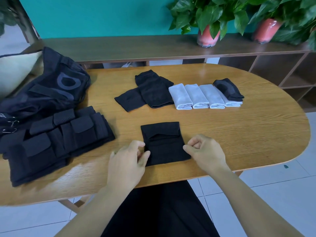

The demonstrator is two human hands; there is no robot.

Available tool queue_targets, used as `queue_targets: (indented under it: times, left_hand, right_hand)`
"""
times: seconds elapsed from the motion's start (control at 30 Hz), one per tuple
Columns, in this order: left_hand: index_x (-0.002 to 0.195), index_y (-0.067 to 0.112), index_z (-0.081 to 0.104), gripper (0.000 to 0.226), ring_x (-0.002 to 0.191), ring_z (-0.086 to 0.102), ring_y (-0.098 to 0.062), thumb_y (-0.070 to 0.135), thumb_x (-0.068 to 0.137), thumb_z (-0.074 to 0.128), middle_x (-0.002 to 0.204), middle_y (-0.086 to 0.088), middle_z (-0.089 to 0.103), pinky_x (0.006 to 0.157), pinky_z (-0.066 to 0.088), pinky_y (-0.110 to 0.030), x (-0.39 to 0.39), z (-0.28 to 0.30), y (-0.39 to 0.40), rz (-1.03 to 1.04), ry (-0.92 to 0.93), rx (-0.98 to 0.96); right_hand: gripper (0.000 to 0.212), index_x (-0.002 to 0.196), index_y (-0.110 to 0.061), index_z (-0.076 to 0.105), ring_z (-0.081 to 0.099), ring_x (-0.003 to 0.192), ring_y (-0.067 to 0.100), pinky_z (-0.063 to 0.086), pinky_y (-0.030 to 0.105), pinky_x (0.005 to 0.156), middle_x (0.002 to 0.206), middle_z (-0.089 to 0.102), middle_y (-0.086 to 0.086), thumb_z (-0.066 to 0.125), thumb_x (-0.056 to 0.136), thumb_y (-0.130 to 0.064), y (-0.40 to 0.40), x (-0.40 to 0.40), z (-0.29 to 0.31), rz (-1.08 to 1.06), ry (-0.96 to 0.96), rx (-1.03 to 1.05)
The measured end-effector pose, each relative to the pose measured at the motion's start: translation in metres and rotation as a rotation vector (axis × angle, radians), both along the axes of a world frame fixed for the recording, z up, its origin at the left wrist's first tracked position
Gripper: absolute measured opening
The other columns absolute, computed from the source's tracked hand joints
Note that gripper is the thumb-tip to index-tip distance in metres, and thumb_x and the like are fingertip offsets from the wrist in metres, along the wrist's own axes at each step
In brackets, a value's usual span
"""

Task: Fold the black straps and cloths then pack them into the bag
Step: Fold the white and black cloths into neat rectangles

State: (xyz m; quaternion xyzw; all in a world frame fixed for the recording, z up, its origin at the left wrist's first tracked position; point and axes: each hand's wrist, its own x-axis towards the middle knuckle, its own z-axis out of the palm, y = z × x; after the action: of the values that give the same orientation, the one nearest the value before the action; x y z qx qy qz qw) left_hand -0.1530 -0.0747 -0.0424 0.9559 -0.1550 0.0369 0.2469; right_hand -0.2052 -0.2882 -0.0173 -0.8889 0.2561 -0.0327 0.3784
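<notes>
A black cloth point(164, 142), partly folded, lies flat near the table's front edge. My left hand point(127, 161) pinches its left edge between thumb and fingers. At the cloth's right edge my right hand point(205, 149) has its fingers curled, and its fingertips touch the fabric. A pile of folded black straps point(56, 139) sits at the left. Behind it stands the black bag point(51, 86). Two more black cloths point(145, 91) lie overlapped further back. Another folded black cloth point(228, 89) rests on the rightmost white cloth.
Several folded white cloths point(196, 96) lie in a row on the oval wooden table point(248, 134). Behind it runs a low wooden shelf point(136, 48) with two potted plants point(208, 19). A cushion point(15, 71) is at far left.
</notes>
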Motion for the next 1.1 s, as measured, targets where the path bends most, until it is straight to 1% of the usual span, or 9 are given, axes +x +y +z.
queue_targets:
  times: [0.1, 0.17, 0.27, 0.33, 0.4, 0.7, 0.93, 1.0, 1.1]
  left_hand:
    - [0.112, 0.023, 0.062, 0.024, 0.081, 0.055, -0.008, 0.036, 0.093, 0.055, 0.087, 0.015, 0.057, 0.078, 0.051, -0.037, -0.003, -0.002, 0.013, -0.039, -0.097, -0.105]
    - [0.119, 0.020, 0.061, 0.028, 0.100, 0.056, -0.014, 0.032, 0.098, 0.046, 0.105, 0.008, 0.061, 0.088, 0.045, -0.034, -0.012, 0.002, 0.014, -0.086, -0.225, -0.082]
    - [0.144, 0.015, 0.041, 0.046, 0.138, 0.035, -0.010, 0.028, 0.101, 0.037, 0.147, 0.003, 0.045, 0.109, 0.027, -0.032, -0.031, 0.006, 0.001, -0.320, -0.286, 0.015]
    - [0.153, 0.011, 0.022, 0.055, 0.148, 0.014, -0.009, 0.022, 0.101, 0.035, 0.159, 0.001, 0.023, 0.118, 0.013, -0.034, -0.036, 0.000, -0.011, -0.464, -0.280, 0.091]
    - [0.154, 0.009, 0.014, 0.057, 0.149, 0.008, -0.010, 0.021, 0.102, 0.032, 0.161, -0.002, 0.016, 0.118, 0.006, -0.036, -0.033, -0.010, -0.014, -0.476, -0.254, 0.128]
    - [0.140, 0.010, 0.048, 0.053, 0.138, 0.035, -0.013, 0.036, 0.100, 0.026, 0.146, -0.003, 0.046, 0.116, 0.009, -0.037, -0.010, -0.022, 0.010, -0.507, -0.281, 0.302]
    - [0.117, 0.011, 0.070, 0.037, 0.115, 0.062, -0.010, 0.013, 0.081, 0.077, 0.122, -0.003, 0.067, 0.111, 0.022, -0.041, 0.005, -0.011, 0.011, -0.575, -0.403, 0.265]
    - [0.113, 0.017, 0.072, 0.024, 0.111, 0.062, -0.003, 0.021, 0.090, 0.066, 0.117, 0.002, 0.070, 0.112, 0.019, -0.042, 0.008, -0.006, 0.014, -0.598, -0.389, 0.240]
    - [0.121, 0.028, 0.066, 0.047, 0.118, 0.054, 0.007, 0.043, 0.097, 0.029, 0.125, 0.014, 0.064, 0.117, 0.003, -0.032, 0.011, 0.007, 0.016, -0.589, -0.220, 0.192]
  right_hand:
    - [0.007, 0.085, -0.027, 0.065, 0.063, 0.080, 0.009, 0.053, 0.029, 0.070, 0.080, 0.066, -0.011, 0.064, 0.089, -0.021, -0.006, -0.011, -0.004, -0.104, -0.202, 0.158]
    - [0.011, 0.095, -0.024, 0.067, 0.062, 0.087, 0.009, 0.054, 0.033, 0.075, 0.092, 0.066, -0.012, 0.060, 0.092, -0.016, -0.005, -0.021, -0.009, -0.060, -0.351, -0.088]
    - [0.038, 0.125, -0.012, 0.061, 0.055, 0.117, 0.020, 0.049, 0.043, 0.094, 0.126, 0.062, 0.002, 0.048, 0.091, -0.022, 0.013, -0.032, -0.019, 0.398, -0.470, -0.594]
    - [0.052, 0.142, -0.006, 0.045, 0.034, 0.141, 0.022, 0.028, 0.042, 0.113, 0.149, 0.042, 0.007, 0.040, 0.095, -0.029, 0.024, -0.030, -0.028, 0.706, -0.383, -0.776]
    - [0.058, 0.148, -0.004, 0.031, 0.019, 0.146, 0.021, 0.015, 0.041, 0.115, 0.156, 0.026, 0.009, 0.030, 0.101, -0.037, 0.026, -0.026, -0.037, 0.769, -0.290, -0.872]
    - [0.061, 0.150, -0.009, 0.028, 0.019, 0.146, 0.018, 0.014, 0.038, 0.112, 0.158, 0.022, 0.004, 0.014, 0.105, -0.048, -0.003, -0.031, -0.051, 0.719, -0.147, -0.901]
    - [0.055, 0.136, -0.008, 0.053, 0.039, 0.138, 0.019, 0.030, 0.038, 0.111, 0.143, 0.049, 0.007, 0.035, 0.097, -0.042, 0.000, -0.028, -0.040, 0.696, -0.275, -0.851]
    - [0.054, 0.134, -0.007, 0.055, 0.040, 0.137, 0.021, 0.030, 0.037, 0.113, 0.143, 0.050, 0.009, 0.046, 0.090, -0.037, 0.004, -0.026, -0.032, 0.715, -0.334, -0.827]
    - [0.057, 0.134, -0.009, 0.055, 0.033, 0.141, 0.022, 0.027, 0.039, 0.116, 0.147, 0.043, 0.011, 0.048, 0.080, -0.027, 0.007, -0.015, -0.024, 0.764, -0.341, -0.811]
